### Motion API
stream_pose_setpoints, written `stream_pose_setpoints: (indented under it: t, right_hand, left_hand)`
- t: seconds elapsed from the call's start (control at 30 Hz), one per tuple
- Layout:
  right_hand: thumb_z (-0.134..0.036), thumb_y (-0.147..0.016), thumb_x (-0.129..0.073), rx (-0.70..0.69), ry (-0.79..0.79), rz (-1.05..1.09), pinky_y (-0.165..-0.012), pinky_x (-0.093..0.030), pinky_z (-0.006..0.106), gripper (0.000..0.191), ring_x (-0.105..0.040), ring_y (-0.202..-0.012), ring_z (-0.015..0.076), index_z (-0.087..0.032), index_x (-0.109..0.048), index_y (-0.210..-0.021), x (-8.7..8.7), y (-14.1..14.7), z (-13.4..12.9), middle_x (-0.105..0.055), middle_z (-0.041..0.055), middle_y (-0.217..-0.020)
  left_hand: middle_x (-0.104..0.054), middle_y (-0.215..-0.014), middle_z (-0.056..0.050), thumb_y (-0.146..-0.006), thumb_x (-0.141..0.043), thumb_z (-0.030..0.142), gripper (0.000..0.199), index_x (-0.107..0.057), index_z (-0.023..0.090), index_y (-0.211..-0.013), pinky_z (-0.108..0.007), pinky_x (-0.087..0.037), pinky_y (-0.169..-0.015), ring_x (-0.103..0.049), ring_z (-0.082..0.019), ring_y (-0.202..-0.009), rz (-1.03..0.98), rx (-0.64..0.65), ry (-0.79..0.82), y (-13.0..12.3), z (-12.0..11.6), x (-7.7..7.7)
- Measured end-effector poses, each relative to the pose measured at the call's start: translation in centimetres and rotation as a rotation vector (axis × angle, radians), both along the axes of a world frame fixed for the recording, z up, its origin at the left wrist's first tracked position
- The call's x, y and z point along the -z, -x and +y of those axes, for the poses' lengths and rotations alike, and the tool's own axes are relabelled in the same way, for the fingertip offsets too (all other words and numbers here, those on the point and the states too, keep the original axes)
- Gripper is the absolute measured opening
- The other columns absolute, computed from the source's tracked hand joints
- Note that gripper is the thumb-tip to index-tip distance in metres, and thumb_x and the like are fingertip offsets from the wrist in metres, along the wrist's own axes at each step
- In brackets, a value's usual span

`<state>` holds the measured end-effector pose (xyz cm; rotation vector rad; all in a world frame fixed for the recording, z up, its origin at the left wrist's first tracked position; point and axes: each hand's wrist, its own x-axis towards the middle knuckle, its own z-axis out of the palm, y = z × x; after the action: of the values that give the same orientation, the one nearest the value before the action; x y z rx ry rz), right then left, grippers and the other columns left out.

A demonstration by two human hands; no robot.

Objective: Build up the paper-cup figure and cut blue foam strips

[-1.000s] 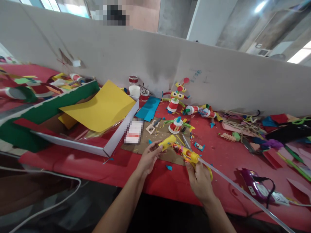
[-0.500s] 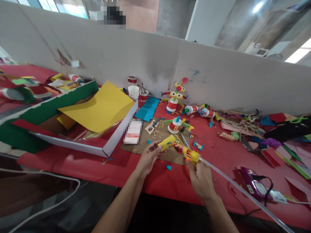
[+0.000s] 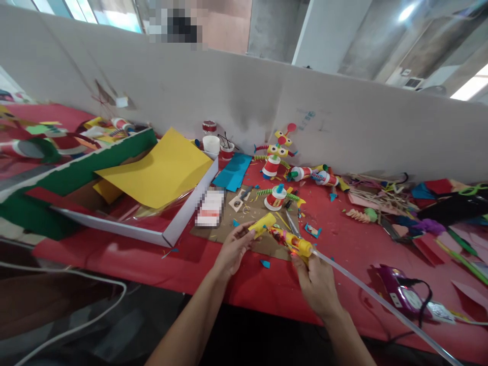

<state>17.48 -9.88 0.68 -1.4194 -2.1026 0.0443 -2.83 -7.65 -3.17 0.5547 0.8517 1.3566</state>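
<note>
left hand (image 3: 233, 250) clamps yellow tube (image 3: 262, 224) over the cardboard (image 3: 213, 232); right hand (image 3: 317, 280) grips glue gun (image 3: 299, 245), nozzle near tube; gluing appears under way; nearby cup figure (image 3: 275, 200) carries both arms (image 3: 293, 197), head not yet fitted

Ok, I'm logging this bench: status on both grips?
Left grip holding yellow roll. Right grip on yellow glue gun, front end close to roll, contact unclear. Green-armed cup figure standing just beyond.

A yellow sheet (image 3: 156, 170) lies across an open box (image 3: 190, 206).
</note>
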Motion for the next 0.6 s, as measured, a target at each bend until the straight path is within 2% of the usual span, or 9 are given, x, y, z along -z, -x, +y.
stream_pose_setpoints:
  t: [0.2, 0.43, 0.6]
  right_hand:
    - [-0.042, -0.094, -0.032, -0.015, 0.021, -0.001, -0.063, -0.048, 0.034, 0.038, -0.064, -0.077, 0.0253, -0.015, -0.058, -0.100, -0.10, -0.07, 0.06, -0.068, 0.0130, -0.086]
    - [-0.043, -0.094, -0.031, 0.002, 0.002, -0.058, -0.061, -0.046, 0.033, 0.041, -0.064, -0.072, 0.0249, -0.015, -0.060, -0.096, -0.06, -0.17, 0.48, -0.066, 0.0104, -0.073]
    - [-0.044, -0.094, -0.030, 0.001, 0.002, -0.059, -0.060, -0.046, 0.032, 0.043, -0.064, -0.072, 0.0246, -0.015, -0.061, -0.098, -0.19, -0.30, 0.44, -0.067, 0.0113, -0.075]
  left_hand:
    - [-0.066, -0.099, -0.009, -0.069, -0.075, 0.029, 0.043, -0.063, 0.016, -0.107, -0.020, -0.045, -0.061, -0.066, -0.017, -0.081, -0.002, -0.004, 0.004, 0.01, -0.01, -0.17]
    - [-0.065, -0.098, -0.008, -0.067, -0.076, 0.028, 0.041, -0.065, 0.015, -0.104, -0.020, -0.045, -0.063, -0.066, -0.015, -0.077, -0.023, -0.019, 0.022, 0.02, -0.18, -0.21]
    - [-0.066, -0.099, -0.009, -0.069, -0.075, 0.029, 0.041, -0.064, 0.015, -0.106, -0.020, -0.045, -0.062, -0.066, -0.015, -0.077, -0.014, -0.010, 0.012, 0.06, -0.05, -0.10]
